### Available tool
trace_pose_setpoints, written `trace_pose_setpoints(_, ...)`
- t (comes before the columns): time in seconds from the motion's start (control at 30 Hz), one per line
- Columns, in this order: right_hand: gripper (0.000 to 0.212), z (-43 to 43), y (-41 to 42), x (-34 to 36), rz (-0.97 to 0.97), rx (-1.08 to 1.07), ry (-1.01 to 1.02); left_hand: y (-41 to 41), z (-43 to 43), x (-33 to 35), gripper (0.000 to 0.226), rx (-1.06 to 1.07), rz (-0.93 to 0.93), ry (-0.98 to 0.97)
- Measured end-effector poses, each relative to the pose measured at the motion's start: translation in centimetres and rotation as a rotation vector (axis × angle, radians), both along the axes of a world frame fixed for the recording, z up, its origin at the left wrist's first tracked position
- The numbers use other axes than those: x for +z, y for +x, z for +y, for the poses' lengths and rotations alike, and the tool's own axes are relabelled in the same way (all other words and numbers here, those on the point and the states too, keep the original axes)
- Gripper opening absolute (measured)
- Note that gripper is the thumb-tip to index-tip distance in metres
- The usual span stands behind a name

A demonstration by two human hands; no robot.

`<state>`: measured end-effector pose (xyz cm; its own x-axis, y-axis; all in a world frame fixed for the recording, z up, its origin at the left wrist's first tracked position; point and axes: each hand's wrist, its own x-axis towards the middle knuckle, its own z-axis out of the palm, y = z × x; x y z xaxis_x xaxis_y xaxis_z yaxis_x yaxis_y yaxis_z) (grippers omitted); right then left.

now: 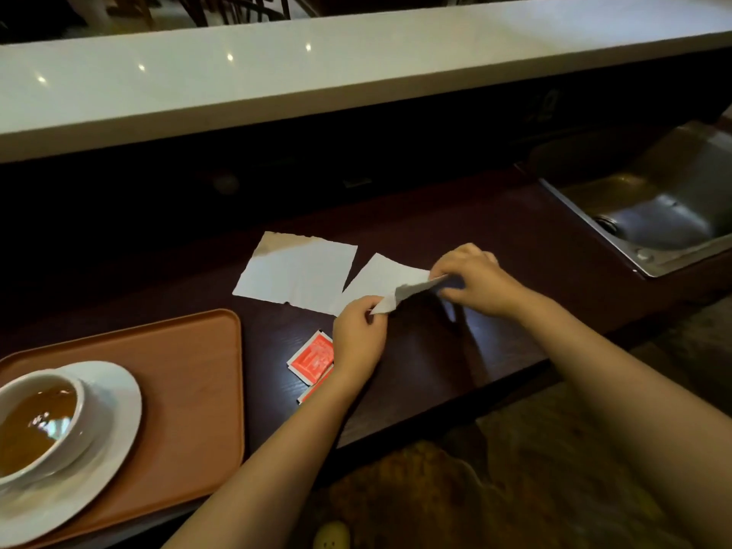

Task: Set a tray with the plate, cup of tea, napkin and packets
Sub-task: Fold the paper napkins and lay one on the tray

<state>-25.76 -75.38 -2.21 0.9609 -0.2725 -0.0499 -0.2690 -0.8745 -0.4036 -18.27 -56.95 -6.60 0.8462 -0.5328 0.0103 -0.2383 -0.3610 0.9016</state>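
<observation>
napkin (pixel 386 277) between both hands

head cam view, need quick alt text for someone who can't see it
Both hands, left hand and right hand, hold a white napkin over a dark counter, beside a second napkin and red packets. At left, an orange tray holds a plate with a cup of tea.
</observation>
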Motion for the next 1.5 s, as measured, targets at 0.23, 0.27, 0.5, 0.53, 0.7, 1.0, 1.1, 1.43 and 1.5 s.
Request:
trace_pose_setpoints(0.23, 0.031, 1.1, 6.4, 0.4, 0.041, -0.012, 0.114, 0.6, 2.2, 0.3, 0.032, 0.128, 0.1, -0.059)
trace_pose_setpoints(0.27, 0.032, 1.3, 7.2, 0.3, 0.093, 0.009, 0.086, 0.5, 2.4, 0.3, 0.044, 0.138, 0.047, -0.05)
trace_pose_setpoints(0.5, 0.052, 1.6, 8.6, -1.0, -0.054, -0.018, 0.025, 0.2, 1.6, -0.3, 0.045, -0.045, -0.382, 0.215)
trace_pose_setpoints(0.53, 0.05, 1.2, 7.9, -1.2, -0.073, 0.001, 0.012, 0.2, 1.3, -0.6, 0.044, -0.106, -0.383, 0.29)
trace_pose_setpoints(0.7, 0.034, 0.0, 4.6, -2.9, 0.069, 0.155, -0.065, 0.1, 0.1, -1.7, 0.035, -0.15, -0.497, 0.508)
trace_pose_setpoints(1.0, 0.009, 0.6, 5.6, -1.3, -0.085, 0.082, 0.066, 1.2, -0.8, -0.8, 0.028, -0.136, -0.544, 0.545)
trace_pose_setpoints(1.1, 0.009, 1.2, 6.8, 0.9, -0.103, 0.102, 0.255, 1.8, 0.3, 0.5, 0.018, -0.025, -0.333, 0.317)
trace_pose_setpoints(1.43, 0.012, 10.0, 14.7, 4.4, 0.002, 0.191, 0.75, 3.9, 12.7, 4.4, 0.015, 0.303, 0.335, -0.175)
trace_pose_setpoints(1.5, 0.009, 12.9, 16.3, 3.8, 0.037, 0.223, 0.712, 3.8, 15.3, 4.1, 0.022, 0.391, 0.301, -0.176)
